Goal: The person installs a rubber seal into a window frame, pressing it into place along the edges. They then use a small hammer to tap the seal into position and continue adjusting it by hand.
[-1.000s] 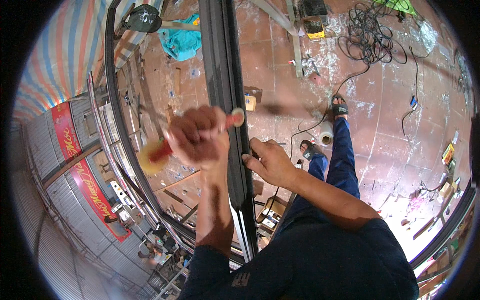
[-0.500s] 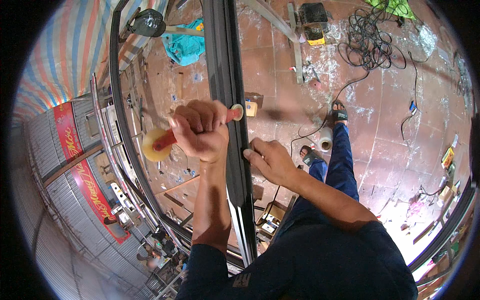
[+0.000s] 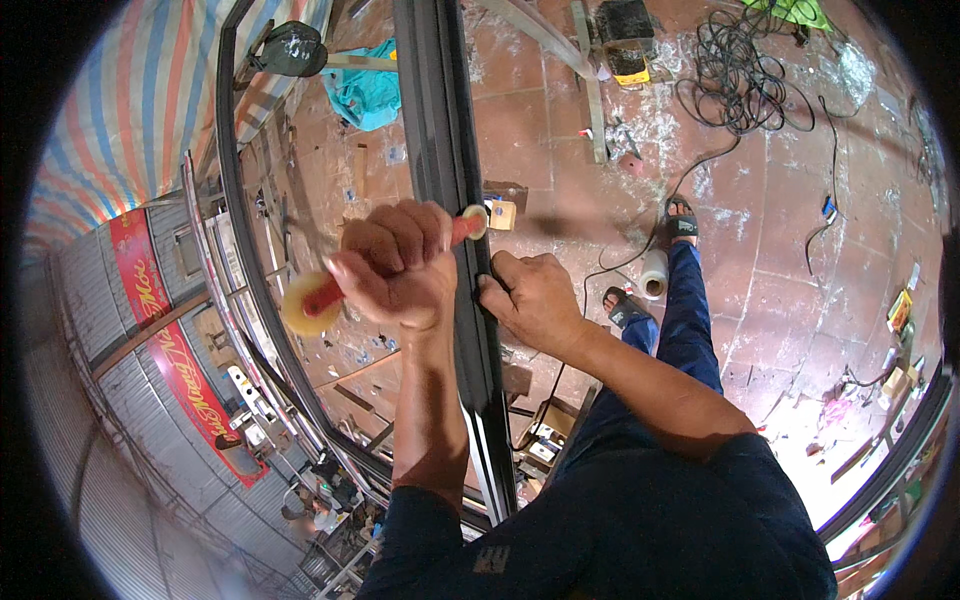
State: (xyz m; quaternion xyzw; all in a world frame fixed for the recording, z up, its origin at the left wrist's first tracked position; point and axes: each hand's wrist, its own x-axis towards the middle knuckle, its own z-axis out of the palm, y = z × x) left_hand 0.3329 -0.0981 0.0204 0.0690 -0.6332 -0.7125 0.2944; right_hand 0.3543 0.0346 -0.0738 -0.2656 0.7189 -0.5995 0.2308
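Note:
My left hand [image 3: 395,262] is closed in a fist round the red handle of a roller [image 3: 466,229]. A blurred yellow ball sits at the handle's left end, and a small pale wheel at its right end is at the right side of a long dark metal frame bar [image 3: 435,120]. Just nearer and to the right, my right hand [image 3: 535,300] has its fingers curled, thumb and forefinger against the bar's right edge. Whatever lies between those fingertips is hidden.
The frame's other dark bar [image 3: 232,170] curves along the left. Tangled black cable [image 3: 740,75] lies on the tiled floor, one strand running past my feet and a white film roll [image 3: 653,275]. A teal cloth [image 3: 362,90] and a yellow-and-black box [image 3: 625,45] lie farther off.
My right hand has slid slightly farther away along the bar and its fingers bend more. The roller stays in my left hand, its wheel still at the bar.

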